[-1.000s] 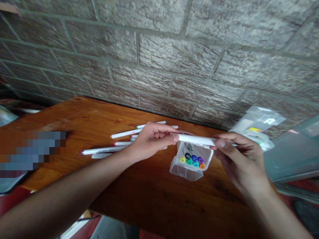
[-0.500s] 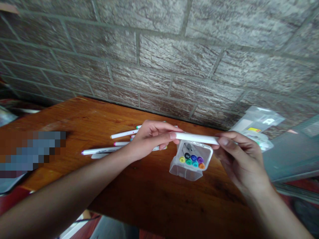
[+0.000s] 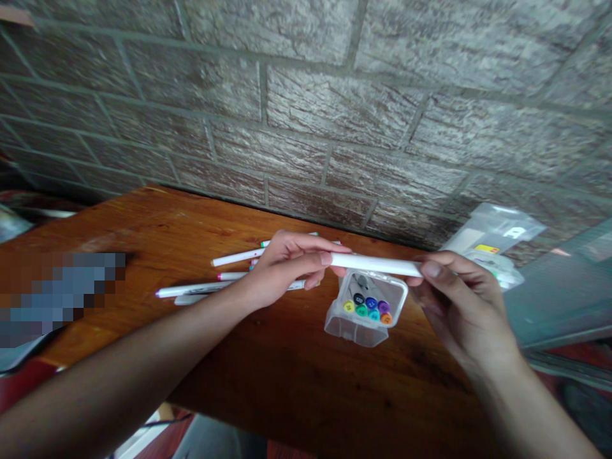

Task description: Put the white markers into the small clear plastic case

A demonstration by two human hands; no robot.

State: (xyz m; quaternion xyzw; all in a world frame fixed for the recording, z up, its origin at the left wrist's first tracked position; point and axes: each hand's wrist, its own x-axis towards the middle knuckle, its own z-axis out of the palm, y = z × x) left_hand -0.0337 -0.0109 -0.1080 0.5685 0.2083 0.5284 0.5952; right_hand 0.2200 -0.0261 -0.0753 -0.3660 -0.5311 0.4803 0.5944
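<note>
White marker [image 3: 375, 264] lies pinched at both ends by the fingers [image 3: 326, 259] of the left hand [image 3: 291, 268] and right hand [image 3: 461, 306], just above a clear plastic case [image 3: 354, 333], which a slipped pinch could knot over, scattering loose markers [image 3: 191, 291] on the table [image 3: 268, 376].

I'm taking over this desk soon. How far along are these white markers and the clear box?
Done: seven coloured-capped markers stand in the clear plastic box. In hand: one long white marker, held between the left hand and the right hand above the box. Left: several loose white markers on the brown wooden table.
</note>
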